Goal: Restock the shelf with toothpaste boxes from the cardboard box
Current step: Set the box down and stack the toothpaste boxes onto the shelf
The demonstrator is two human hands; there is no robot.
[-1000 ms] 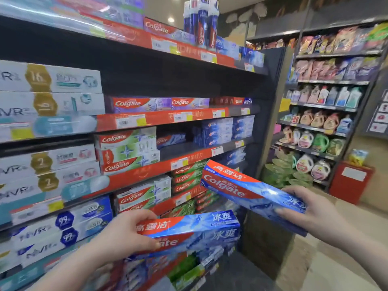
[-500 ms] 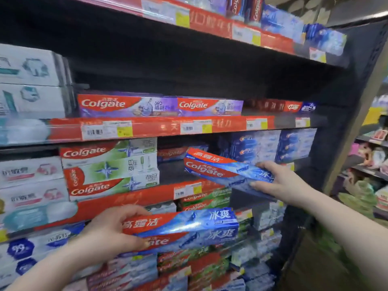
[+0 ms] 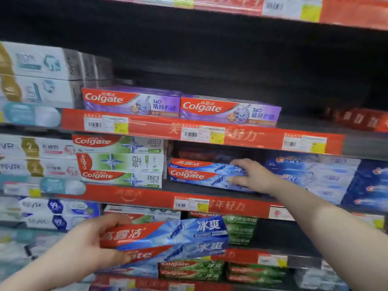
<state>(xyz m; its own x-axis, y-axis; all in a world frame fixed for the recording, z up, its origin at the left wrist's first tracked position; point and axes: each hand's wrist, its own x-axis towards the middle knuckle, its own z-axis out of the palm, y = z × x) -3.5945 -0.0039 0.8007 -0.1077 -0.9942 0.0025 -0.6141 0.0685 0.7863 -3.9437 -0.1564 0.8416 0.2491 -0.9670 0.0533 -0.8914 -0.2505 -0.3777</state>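
My right hand (image 3: 252,175) grips the right end of a blue and red Colgate toothpaste box (image 3: 201,174), which rests on the middle shelf (image 3: 147,196) in a gap between green Colgate boxes and blue Crest boxes. My left hand (image 3: 94,242) holds the left end of a second blue and red Colgate box (image 3: 174,236), level, in front of the lower shelf. The cardboard box is out of view.
Green and white Colgate boxes (image 3: 121,162) are stacked left of the gap, blue Crest boxes (image 3: 315,177) right of it. Purple Colgate boxes (image 3: 180,106) lie on the shelf above. Green boxes (image 3: 241,227) fill the lower shelves. Dark free space lies behind the placed box.
My right hand has pushed its box leftward and deeper onto the middle shelf, where it now rests. My left hand has stayed put with its box. The camera has moved closer.
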